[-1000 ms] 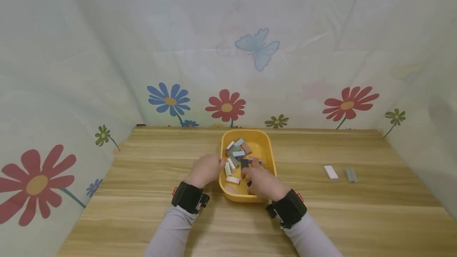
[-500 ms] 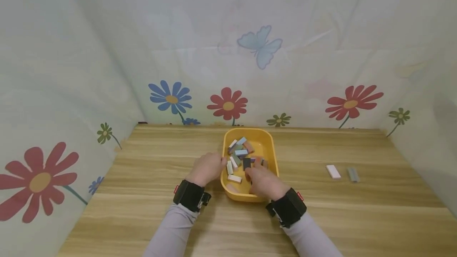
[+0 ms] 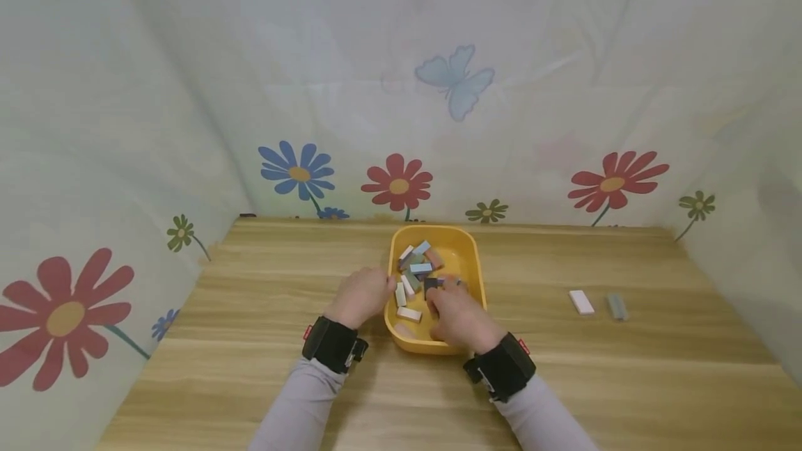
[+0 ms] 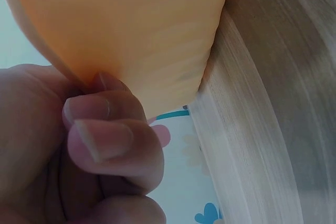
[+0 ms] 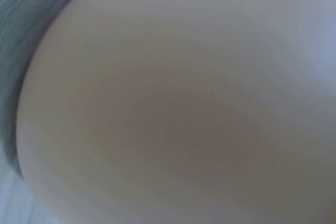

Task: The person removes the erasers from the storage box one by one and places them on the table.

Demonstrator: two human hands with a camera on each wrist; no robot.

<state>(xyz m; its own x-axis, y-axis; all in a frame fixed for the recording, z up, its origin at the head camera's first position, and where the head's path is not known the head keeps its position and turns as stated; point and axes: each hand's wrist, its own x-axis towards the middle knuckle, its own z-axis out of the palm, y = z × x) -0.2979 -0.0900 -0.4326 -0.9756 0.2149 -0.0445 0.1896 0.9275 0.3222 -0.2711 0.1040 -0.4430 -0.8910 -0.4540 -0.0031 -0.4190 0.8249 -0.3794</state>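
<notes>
A yellow plastic bin stands on the wooden table, holding several small rectangular blocks in white, green, blue, brown and black. My left hand grips the bin's left rim; in the left wrist view its curled fingers press at the edge of the yellow wall. Inside the near right part of the bin is my right hand, pointing down, its thumb and index finger close beside a black block. Its fingertips are hidden, and I cannot tell whether they hold a block. The right wrist view is mostly filled by blurred skin.
To the right of the bin, a white flat block and a grey-green grooved piece lie on the wooden table. A light curtain with printed flowers hangs behind the table and along both sides.
My right hand has shifted slightly within the bin, and the dark piece seen under its thumb a second ago is now hidden. My left hand stays on the rim.
</notes>
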